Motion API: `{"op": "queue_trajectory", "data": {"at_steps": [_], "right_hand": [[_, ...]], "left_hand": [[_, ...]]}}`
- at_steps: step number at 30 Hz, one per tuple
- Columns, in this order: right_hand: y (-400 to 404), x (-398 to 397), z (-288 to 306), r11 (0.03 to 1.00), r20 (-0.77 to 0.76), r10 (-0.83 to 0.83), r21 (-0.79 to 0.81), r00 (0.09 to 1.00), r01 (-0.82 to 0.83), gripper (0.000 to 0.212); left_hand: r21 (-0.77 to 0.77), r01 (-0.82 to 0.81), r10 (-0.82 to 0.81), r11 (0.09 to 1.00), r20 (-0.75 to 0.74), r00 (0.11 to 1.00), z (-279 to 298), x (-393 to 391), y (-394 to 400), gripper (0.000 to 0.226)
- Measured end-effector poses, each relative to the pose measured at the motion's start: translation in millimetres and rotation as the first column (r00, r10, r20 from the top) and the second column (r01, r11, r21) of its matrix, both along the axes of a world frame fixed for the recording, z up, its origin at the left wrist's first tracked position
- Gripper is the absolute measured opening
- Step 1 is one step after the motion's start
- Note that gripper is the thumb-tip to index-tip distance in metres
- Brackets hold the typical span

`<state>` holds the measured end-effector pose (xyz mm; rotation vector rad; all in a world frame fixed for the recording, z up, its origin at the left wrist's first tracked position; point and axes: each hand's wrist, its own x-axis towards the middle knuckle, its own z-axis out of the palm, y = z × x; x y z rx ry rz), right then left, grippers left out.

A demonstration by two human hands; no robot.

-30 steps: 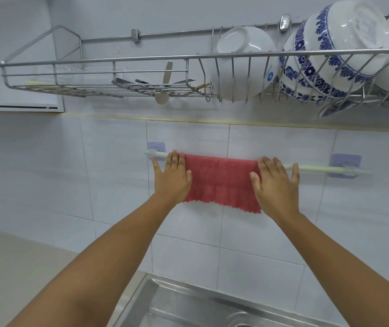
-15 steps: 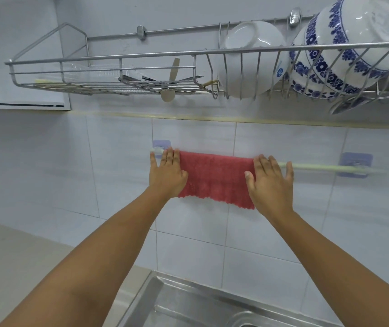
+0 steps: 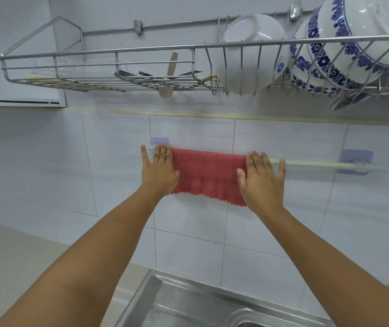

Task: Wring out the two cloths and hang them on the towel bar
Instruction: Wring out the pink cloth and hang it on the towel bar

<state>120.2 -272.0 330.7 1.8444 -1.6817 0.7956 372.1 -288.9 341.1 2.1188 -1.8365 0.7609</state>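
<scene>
I see a red cloth (image 3: 209, 175) with a nubbly, matt weave draped over a pale, smooth plastic-looking towel bar (image 3: 318, 164). Above the bar, the wire rack (image 3: 118, 53) is shiny metal, holding glossy glazed bowls (image 3: 344, 43). Below the bar, the sink (image 3: 188, 300) is brushed steel; the wall tiles (image 3: 283, 142) look smooth.

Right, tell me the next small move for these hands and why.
Probably lift both hands off and go for the second cloth. The red cloth already hangs spread over the towel bar, the left hand and right hand lie flat on its two ends, and bare bar remains to its right. The second cloth is not in view.
</scene>
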Motion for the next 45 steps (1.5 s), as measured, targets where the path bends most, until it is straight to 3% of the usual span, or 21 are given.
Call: {"op": "queue_trajectory", "data": {"at_steps": [6, 16, 26, 32, 39, 45], "right_hand": [[-1.1, 4.0, -2.1, 1.0, 0.001, 0.007, 0.0, 1.0, -0.007, 0.06], [-2.8, 5.4, -3.7, 0.999, -0.043, -0.035, 0.011, 0.998, 0.035, 0.064], [-0.9, 6.5, -2.5, 0.999, -0.043, -0.044, 0.004, 0.998, 0.045, 0.065], [0.4, 13.5, -8.2, 0.998, -0.066, -0.049, 0.03, 0.997, 0.051, 0.068], [-3.2, 17.1, -9.3, 0.997, -0.084, -0.057, 0.041, 0.995, 0.06, 0.068], [-0.2, 11.8, -7.5, 0.996, -0.019, 0.05, 0.081, 0.999, -0.049, 0.063]], "left_hand": [[-0.01, -0.015, 0.015, 1.0, -0.001, 1.0, -3.1, 3.0, -3.3, 0.071], [-0.083, 0.094, -0.108, 0.992, -0.186, 0.977, -12.3, -11.8, -3.8, 0.071], [-0.066, 0.107, -0.116, 0.992, -0.157, 0.981, -11.2, -2.3, -6.8, 0.068], [-0.135, 0.155, -0.184, 0.979, -0.241, 0.953, -14.4, -12.0, -3.6, 0.07], [-0.106, 0.176, -0.199, 0.979, -0.275, 0.941, -9.1, -6.6, -4.2, 0.069], [-0.063, 0.212, -0.221, 0.975, -0.294, 0.93, -4.3, -3.4, 2.3, 0.07]]}}
